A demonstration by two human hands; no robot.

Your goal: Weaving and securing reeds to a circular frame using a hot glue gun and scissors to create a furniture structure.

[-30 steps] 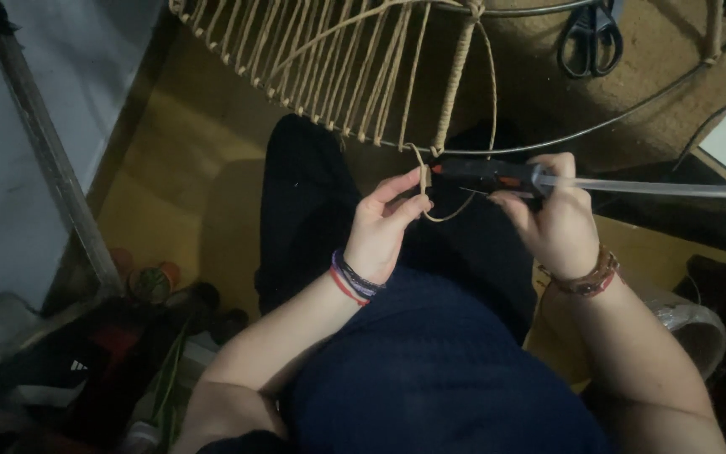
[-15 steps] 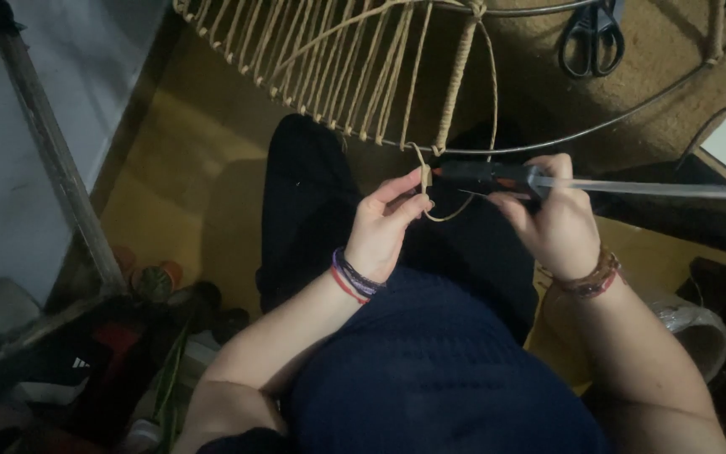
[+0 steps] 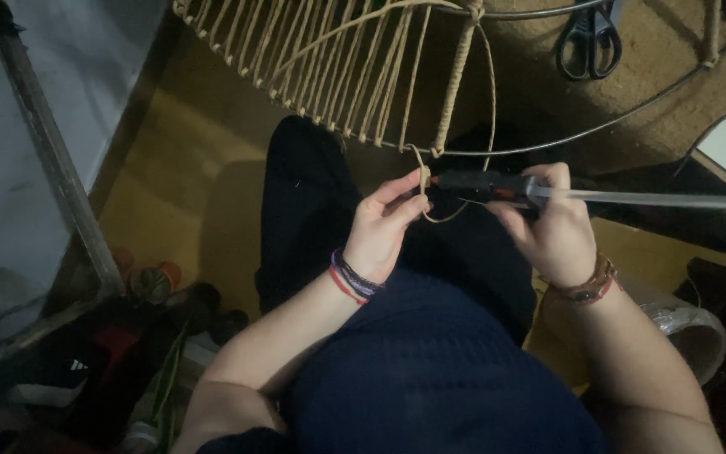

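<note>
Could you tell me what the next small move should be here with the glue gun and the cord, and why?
Probably squeeze a small dab of glue onto the cord end. The right hand holds the glue gun with its tip right at the cord, which the left hand pinches just under the wire frame. The loose loop hanging there looks unfixed, so gluing seems to fit.

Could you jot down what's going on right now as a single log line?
left hand: pinching cord | right hand: gripping glue gun, tip at cord | wire frame: partly wrapped | scissors: lying beyond
</note>
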